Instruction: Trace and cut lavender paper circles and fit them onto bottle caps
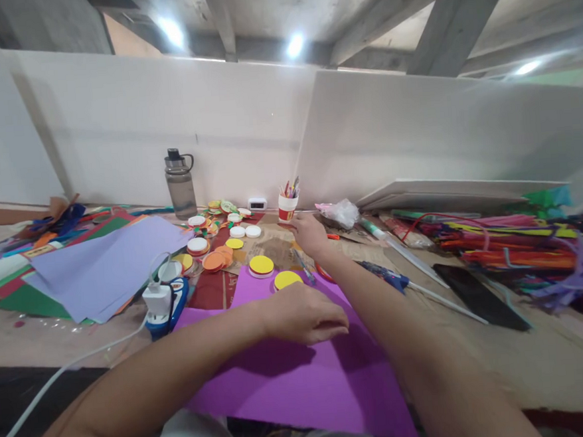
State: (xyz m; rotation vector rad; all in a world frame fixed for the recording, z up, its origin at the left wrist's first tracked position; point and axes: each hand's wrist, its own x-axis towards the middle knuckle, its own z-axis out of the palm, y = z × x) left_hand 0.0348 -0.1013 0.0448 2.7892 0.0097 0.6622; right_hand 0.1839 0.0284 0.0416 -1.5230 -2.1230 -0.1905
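Note:
A large sheet of purple paper [303, 384] lies in front of me, overhanging the table's near edge. Above its middle is my left hand [305, 314], fingers curled and pressed together; whether anything is between them is hidden. Just behind that hand are a yellow-topped disc [288, 280] and another yellow disc on a white one [261, 266]. My right hand [309, 236] reaches forward, with a finger stretched out near the base of a red and white paper cup [287, 209] holding pens. Touching or just apart from the cup, I cannot tell.
Coloured paper sheets [108, 264] and a blue power strip [170, 303] with a white plug are left. A grey water bottle [180, 186] stands behind. Several paper discs [217, 258] lie centre-left. A dark phone [479, 295], glue gun [382, 273] and pipe cleaners [502, 237] are right.

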